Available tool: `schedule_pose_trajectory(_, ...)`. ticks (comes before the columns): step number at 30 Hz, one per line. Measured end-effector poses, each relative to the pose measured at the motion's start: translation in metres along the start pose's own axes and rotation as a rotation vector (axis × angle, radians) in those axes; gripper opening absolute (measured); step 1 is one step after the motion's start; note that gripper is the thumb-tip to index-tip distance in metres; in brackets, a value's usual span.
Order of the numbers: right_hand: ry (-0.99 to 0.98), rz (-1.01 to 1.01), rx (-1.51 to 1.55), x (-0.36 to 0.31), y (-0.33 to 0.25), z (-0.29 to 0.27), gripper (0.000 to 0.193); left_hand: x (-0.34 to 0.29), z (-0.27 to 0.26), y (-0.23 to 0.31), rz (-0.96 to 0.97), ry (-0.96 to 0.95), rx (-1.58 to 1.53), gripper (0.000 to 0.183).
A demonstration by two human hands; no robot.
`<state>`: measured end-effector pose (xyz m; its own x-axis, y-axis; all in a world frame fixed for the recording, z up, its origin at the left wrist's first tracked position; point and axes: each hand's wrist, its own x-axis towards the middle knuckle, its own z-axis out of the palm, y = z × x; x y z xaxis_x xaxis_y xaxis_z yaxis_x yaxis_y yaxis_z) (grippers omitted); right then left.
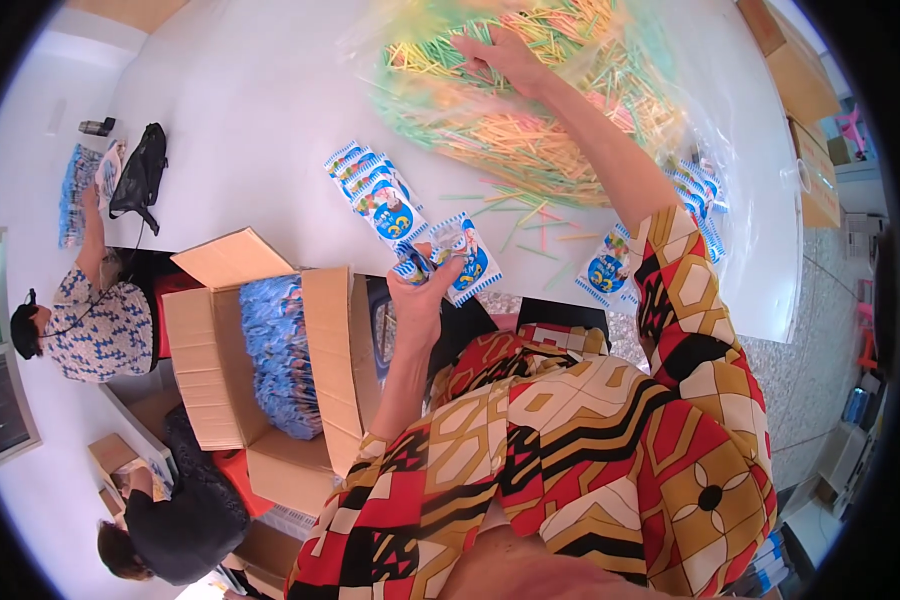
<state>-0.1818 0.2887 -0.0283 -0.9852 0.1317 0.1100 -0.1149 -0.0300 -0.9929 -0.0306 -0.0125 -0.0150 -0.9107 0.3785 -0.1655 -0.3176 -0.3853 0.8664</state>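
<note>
My left hand [420,299] is closed around a blue-and-white packet [411,266] at the table's near edge. Another packet [474,258] lies flat against its thumb side. Just beyond, an overlapping row of the same packets [372,190] rests on the table. My right hand [507,62] reaches far over the table into a large clear plastic bag [705,75] full of thin coloured sticks [530,140], green, yellow, orange and pink. Its fingers are curled down among the sticks; what they pinch is too small to make out.
Loose sticks [540,215] lie before the bag. More packets [608,262] sit under and beside my right arm. An open cardboard box [205,365] filled with blue packets stands left of me. Two people [105,325] work at the left, near a black bag [142,178].
</note>
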Motion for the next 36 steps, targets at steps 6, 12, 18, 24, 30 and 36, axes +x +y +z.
schedule_pose_trajectory(6,0.124,-0.182,-0.108,-0.011,-0.014,0.014,0.026,-0.005,0.001,-0.002,0.005,-0.006,-0.004,0.030)
schedule_pose_trajectory(12,0.475,-0.040,0.397,-0.014,-0.030,0.006,0.015,-0.006,0.000,0.000,0.012,0.007,0.035,0.031)
schedule_pose_trajectory(18,-0.042,-0.365,0.789,-0.064,-0.050,0.017,0.026,-0.001,0.001,0.011,0.057,-0.007,0.013,0.028)
schedule_pose_trajectory(24,0.293,-0.162,0.091,-0.148,0.002,0.101,0.020,-0.004,-0.006,0.002,0.088,-0.015,0.159,0.020)
schedule_pose_trajectory(30,0.251,-0.324,-0.329,-0.161,0.033,0.114,0.019,-0.008,-0.005,0.004,0.117,-0.076,0.225,0.017)
schedule_pose_trajectory(36,0.397,-0.103,0.192,-0.149,-0.040,0.099,0.031,-0.010,-0.003,0.004,0.084,-0.058,0.309,0.014)
